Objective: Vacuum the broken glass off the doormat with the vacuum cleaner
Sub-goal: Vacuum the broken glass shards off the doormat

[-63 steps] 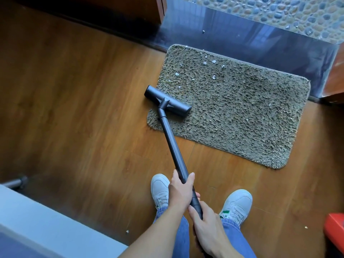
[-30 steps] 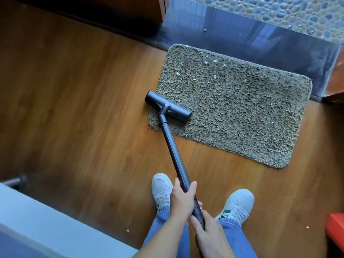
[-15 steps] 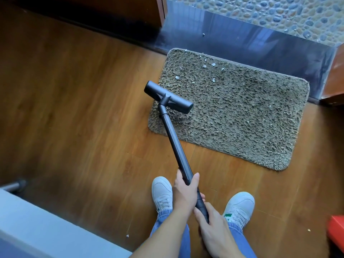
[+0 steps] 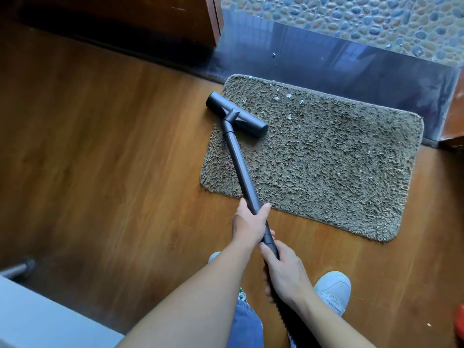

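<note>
Warm wooden floor (image 4: 100, 159) fills the head view, with a dark threshold strip (image 4: 326, 59) and a pebbled surface (image 4: 351, 16) beyond it at twelve o'clock. We stand at six o'clock of the shaggy doormat (image 4: 326, 172), one white shoe (image 4: 332, 290) showing. Our left hand (image 4: 251, 224) wraps its fingers round the vacuum wand (image 4: 241, 172) higher up, and our right hand (image 4: 283, 270) grips the same wand just below, nearer our body, so both are closed on it. The vacuum head (image 4: 237, 114) rests on the mat's ten o'clock corner, its left end just past the mat's edge over the floor. From the head, the glass shards (image 4: 288, 95) lie toward one o'clock, a loose cluster of pale bits near the mat's far edge, none under the head. A few tiny pale flecks (image 4: 369, 151) sit toward the mat's three o'clock side, though we cannot tell whether they are glass. The near half of the mat looks free of visible fragments, so we judge that part done or never littered, and the task perhaps halfway. What is left is the far strip from eleven to one o'clock and a pass over the right side. One speck (image 4: 273, 55) lies on the threshold, and another pale bit (image 4: 428, 324) on the floor at four o'clock, both off the mat.
</note>
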Tool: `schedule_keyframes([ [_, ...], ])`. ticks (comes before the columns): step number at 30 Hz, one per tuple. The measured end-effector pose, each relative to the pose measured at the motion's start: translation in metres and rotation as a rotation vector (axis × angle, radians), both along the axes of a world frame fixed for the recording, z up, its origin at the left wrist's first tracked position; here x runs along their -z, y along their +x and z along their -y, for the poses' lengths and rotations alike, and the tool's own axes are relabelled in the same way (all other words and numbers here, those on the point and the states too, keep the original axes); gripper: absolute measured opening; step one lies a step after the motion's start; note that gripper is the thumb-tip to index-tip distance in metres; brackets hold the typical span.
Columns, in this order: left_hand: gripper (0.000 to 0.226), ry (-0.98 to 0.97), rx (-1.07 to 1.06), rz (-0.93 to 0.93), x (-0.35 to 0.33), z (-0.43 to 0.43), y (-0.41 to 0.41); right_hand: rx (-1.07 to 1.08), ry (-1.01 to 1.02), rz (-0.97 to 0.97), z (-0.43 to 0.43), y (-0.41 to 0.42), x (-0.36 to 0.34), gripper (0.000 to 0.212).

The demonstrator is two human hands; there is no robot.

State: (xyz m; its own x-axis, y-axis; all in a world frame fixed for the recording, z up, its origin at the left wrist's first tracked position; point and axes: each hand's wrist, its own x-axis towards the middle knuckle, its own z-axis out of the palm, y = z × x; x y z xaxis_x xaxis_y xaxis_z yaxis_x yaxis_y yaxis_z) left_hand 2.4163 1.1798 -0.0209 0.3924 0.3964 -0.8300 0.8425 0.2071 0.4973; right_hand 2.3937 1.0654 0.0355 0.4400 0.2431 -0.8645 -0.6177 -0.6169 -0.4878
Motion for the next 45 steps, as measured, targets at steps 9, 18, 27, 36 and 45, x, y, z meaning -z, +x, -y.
schedule_keyframes([
  [9,0.048,0.048,0.065,-0.019,0.006,-0.004,0.025,0.017,0.002,0.006,-0.006,0.024,0.0,0.026],
  [18,0.04,0.16,0.223,0.04,0.016,-0.012,0.069,0.124,0.008,0.049,-0.017,0.059,0.004,0.027],
  [27,0.034,0.014,0.078,0.02,0.019,-0.004,0.062,0.067,-0.007,0.007,-0.011,0.059,0.006,0.024],
  [36,0.028,0.007,-0.001,-0.049,-0.004,0.025,-0.014,-0.098,-0.041,0.0,0.025,-0.003,-0.016,0.022],
  [45,0.035,-0.015,-0.006,-0.04,-0.017,0.045,-0.005,-0.037,-0.03,-0.032,0.044,0.004,-0.026,0.023],
])
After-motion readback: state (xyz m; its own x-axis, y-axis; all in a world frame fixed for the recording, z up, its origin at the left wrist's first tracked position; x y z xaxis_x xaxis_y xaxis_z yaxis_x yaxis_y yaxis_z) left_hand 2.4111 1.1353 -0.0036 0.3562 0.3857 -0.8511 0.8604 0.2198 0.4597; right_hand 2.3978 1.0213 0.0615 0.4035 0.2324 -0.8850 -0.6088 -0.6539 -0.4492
